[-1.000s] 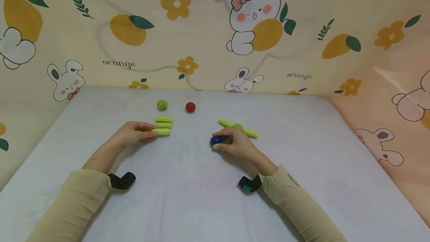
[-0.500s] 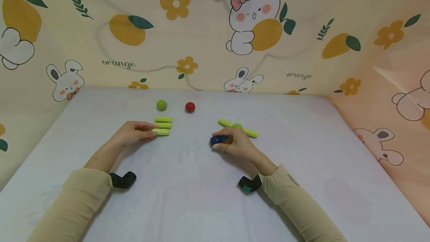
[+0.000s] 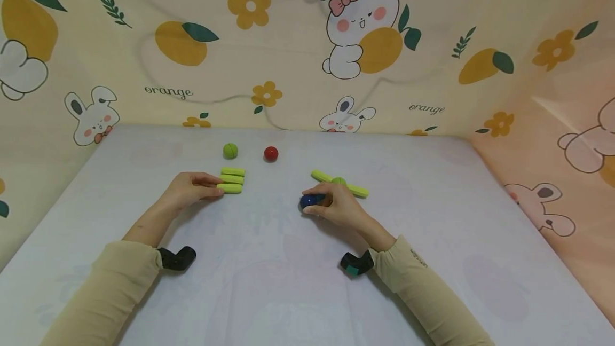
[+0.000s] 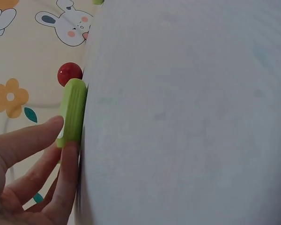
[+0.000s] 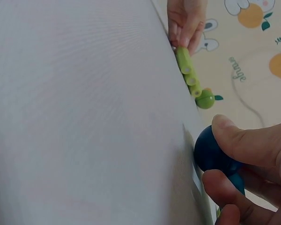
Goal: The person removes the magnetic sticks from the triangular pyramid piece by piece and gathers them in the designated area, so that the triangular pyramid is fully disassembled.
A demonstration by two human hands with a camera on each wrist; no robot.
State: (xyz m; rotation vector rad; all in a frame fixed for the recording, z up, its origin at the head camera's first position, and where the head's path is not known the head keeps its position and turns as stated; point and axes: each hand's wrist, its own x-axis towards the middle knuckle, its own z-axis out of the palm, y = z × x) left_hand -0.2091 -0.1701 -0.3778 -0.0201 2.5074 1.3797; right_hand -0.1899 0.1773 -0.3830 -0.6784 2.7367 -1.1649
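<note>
In the head view, my left hand [image 3: 189, 192] pinches the left end of the nearest of three yellow-green sticks [image 3: 229, 188], which lie side by side. The left wrist view has the thumb and fingers around the end of this ribbed stick [image 4: 74, 110]. My right hand [image 3: 343, 206] pinches a dark blue ball [image 3: 308, 202] low over the table, between thumb and fingertips. Behind that ball a smaller teal-blue part [image 5: 236, 182] shows, partly hidden by the fingers. Just beyond the right hand are a green ball [image 3: 339, 181] and slanting yellow-green stick pieces [image 3: 357, 190] on both its sides.
A grooved green ball [image 3: 230, 150] and a red ball [image 3: 271, 154] lie toward the back of the white-covered table [image 3: 283, 282]. Behind the table rises a patterned cloth backdrop [image 3: 298, 41]. A black device [image 3: 178, 258] sits at each wrist.
</note>
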